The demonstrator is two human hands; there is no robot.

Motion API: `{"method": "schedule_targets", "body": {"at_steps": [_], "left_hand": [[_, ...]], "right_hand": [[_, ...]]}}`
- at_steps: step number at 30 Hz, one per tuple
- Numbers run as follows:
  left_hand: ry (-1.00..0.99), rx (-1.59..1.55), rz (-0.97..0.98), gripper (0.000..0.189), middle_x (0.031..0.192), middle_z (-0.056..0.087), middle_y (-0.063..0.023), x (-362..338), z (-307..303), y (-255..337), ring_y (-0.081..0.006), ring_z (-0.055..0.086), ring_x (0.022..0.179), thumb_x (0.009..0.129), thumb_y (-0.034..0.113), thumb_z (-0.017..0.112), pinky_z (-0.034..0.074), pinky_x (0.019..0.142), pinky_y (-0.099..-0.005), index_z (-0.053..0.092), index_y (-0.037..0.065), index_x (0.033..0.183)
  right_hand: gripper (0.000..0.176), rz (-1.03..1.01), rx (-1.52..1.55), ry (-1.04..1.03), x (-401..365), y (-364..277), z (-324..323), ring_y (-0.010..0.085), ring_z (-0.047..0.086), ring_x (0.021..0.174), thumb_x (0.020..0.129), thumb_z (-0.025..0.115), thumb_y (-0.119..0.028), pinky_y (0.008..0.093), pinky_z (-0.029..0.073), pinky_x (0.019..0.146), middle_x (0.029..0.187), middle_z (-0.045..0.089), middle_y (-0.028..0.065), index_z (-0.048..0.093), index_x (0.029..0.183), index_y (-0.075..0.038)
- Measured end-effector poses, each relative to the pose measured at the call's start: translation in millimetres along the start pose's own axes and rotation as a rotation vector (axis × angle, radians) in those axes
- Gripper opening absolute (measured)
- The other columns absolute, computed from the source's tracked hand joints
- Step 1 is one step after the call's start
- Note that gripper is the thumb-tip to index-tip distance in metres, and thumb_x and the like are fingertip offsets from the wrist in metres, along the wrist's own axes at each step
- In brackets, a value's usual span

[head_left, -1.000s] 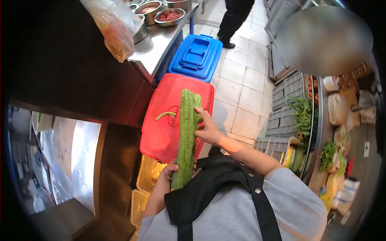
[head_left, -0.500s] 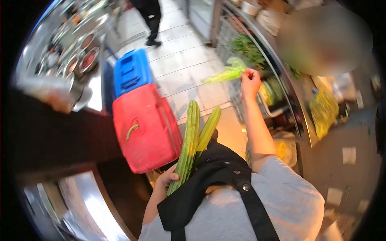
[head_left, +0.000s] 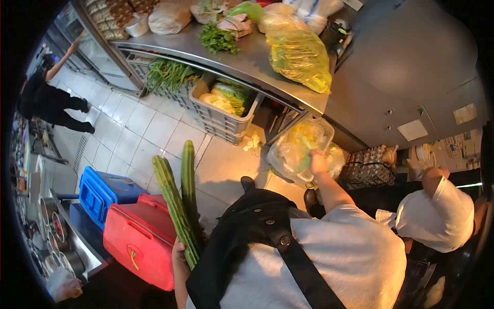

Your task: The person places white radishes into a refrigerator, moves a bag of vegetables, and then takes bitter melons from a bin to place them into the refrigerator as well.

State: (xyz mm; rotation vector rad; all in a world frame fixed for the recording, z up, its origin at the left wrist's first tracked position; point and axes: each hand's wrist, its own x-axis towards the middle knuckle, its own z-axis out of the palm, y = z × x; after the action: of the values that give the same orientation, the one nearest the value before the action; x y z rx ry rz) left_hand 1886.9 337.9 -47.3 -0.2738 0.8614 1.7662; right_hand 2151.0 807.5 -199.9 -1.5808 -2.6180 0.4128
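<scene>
My left-hand fingers are clenched round the lower ends of two long gourds (head_left: 177,211). The left hand (head_left: 178,253) sits low against my apron (head_left: 242,242), elbow tucked in and forearm pointing up. The gourds rise from my fist tilted a little to the left, side by side and touching. The ridged one is on the left, and the smoother one (head_left: 188,175) reaches higher. Their tips stand over the tiled floor (head_left: 154,134).

My right arm stretches forward and down, nearly straight. The right hand (head_left: 318,162) is at the mouth of a clear bag (head_left: 288,154) on the floor below the counter's front edge. The fingertips are against a green scrap (head_left: 306,152). I cannot tell whether they grip it or lie loose.

Just left of my fist is a red bin (head_left: 136,242), with a blue bin (head_left: 103,191) touching its far side. The steel counter (head_left: 252,64) carries a yellow bag (head_left: 298,54) near its right corner and herbs (head_left: 218,38) further left. A grey crate (head_left: 224,121) of greens sits beneath it. A person in white (head_left: 437,213) bends at my right, and another in black (head_left: 49,100) stands well apart on the left.
</scene>
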Motion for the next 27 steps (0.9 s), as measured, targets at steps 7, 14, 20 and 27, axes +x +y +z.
{"method": "schedule_targets", "body": {"at_steps": [7,14,20,27], "left_hand": [[0.067,0.056,0.141,0.082,0.115,0.054,-0.0149,32.9,66.5,16.8,-0.0249,0.058,0.099,0.057,0.032,0.076,0.05,0.084,-0.0372,0.044,-0.003,0.124],[-0.014,0.159,0.311,0.075,0.11,0.056,-0.015,45.6,27.8,78.4,-0.0256,0.058,0.096,0.057,0.02,0.073,0.05,0.083,-0.0363,0.044,-0.002,0.122],[0.06,0.18,0.589,0.076,0.109,0.056,-0.0153,55.0,-6.1,153.7,-0.0259,0.059,0.095,0.055,0.016,0.073,0.051,0.082,-0.0362,0.043,-0.001,0.123],[0.152,0.186,0.748,0.078,0.108,0.055,-0.0136,57.3,-73.2,271.0,-0.0244,0.06,0.095,0.054,0.015,0.075,0.052,0.081,-0.0358,0.042,-0.002,0.123]], "right_hand": [[0.038,0.055,0.032,-0.244,87.8,75.0,3.4,0.0354,0.058,0.102,0.075,0.058,-0.009,0.041,0.045,0.089,0.106,0.062,0.0214,0.059,0.112,-0.004],[0.038,-0.205,0.036,-0.837,136.1,-35.6,130.1,0.0294,0.063,0.091,0.066,0.07,-0.019,0.0362,0.049,0.081,0.094,0.065,0.0186,0.065,0.1,-0.006],[0.043,-0.593,-0.056,-0.962,164.0,-233.3,149.5,0.0281,0.062,0.093,0.071,0.067,-0.027,0.0365,0.049,0.082,0.098,0.066,0.0146,0.061,0.109,-0.009],[0.038,-0.669,-0.215,-0.866,241.9,-384.8,169.8,0.03,0.06,0.097,0.071,0.067,-0.025,0.0374,0.048,0.084,0.103,0.064,0.0157,0.063,0.106,-0.01]]}}
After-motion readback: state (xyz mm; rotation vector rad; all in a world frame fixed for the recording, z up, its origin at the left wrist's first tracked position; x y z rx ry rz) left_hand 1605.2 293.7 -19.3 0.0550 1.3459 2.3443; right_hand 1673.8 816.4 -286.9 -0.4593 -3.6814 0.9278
